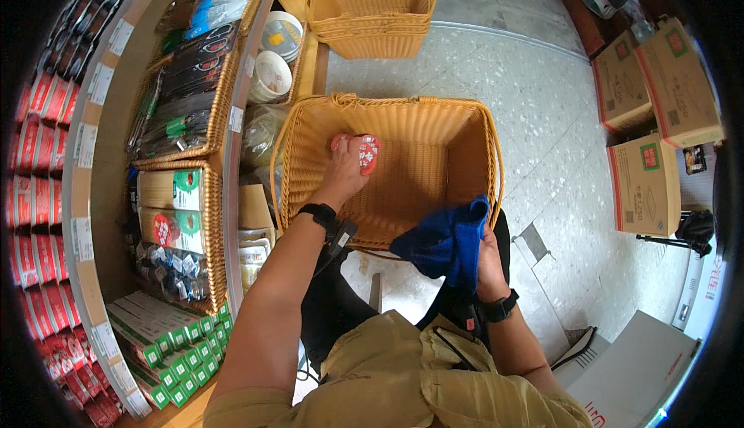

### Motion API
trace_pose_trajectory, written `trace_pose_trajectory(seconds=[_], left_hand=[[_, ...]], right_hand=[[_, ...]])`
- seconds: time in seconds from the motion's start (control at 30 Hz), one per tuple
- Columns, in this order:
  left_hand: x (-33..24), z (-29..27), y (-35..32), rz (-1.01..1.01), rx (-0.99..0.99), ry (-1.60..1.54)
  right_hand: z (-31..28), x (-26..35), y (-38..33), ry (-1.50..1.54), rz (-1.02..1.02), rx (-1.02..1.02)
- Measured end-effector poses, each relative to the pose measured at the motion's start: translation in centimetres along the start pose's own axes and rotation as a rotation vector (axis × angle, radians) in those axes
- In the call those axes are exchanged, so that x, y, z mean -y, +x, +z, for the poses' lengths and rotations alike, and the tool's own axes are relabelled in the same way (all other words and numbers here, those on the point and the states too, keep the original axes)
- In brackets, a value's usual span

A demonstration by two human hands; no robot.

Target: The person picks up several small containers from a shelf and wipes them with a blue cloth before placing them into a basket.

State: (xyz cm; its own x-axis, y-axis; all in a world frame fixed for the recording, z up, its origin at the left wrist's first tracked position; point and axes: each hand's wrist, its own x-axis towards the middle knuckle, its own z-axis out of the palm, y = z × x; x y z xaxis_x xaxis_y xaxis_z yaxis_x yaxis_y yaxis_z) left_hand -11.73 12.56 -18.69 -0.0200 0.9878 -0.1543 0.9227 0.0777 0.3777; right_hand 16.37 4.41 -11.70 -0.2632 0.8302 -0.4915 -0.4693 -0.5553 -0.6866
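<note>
In front of my knees stands a tan woven basket point(418, 160) with its handles folded to the sides. My left hand point(346, 174) reaches inside it, fingers closed over a round red package point(370, 154) with white print. The package is near the basket's left inner wall; whether it touches the bottom I cannot tell. At the basket's near right corner, my right hand point(488, 265) grips a blue cloth point(443, 243). The cloth bunches up and partly covers the basket's near rim.
Left are shelves with wicker trays point(213, 125) of packaged utensils, green-ended boxes point(186, 362), white bowls point(271, 75) and red packages point(39, 201). Beyond stand stacked woven baskets point(372, 29). Cardboard boxes point(643, 184) sit at right; a white box point(632, 366) is at lower right.
</note>
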Motion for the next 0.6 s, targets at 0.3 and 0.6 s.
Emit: trace_pose_trajectory(seconds=[0.3,0.6], left_hand=[[2.8,6.0,5.5,-0.066,0.146,0.215],[3.7,8.3,7.6,-0.138,0.249,0.288]], right_hand=[[-1.3,-0.7,1.5,0.026,0.137,-0.076],[-1.2,-0.7,2.6,0.007,0.217,-0.152]])
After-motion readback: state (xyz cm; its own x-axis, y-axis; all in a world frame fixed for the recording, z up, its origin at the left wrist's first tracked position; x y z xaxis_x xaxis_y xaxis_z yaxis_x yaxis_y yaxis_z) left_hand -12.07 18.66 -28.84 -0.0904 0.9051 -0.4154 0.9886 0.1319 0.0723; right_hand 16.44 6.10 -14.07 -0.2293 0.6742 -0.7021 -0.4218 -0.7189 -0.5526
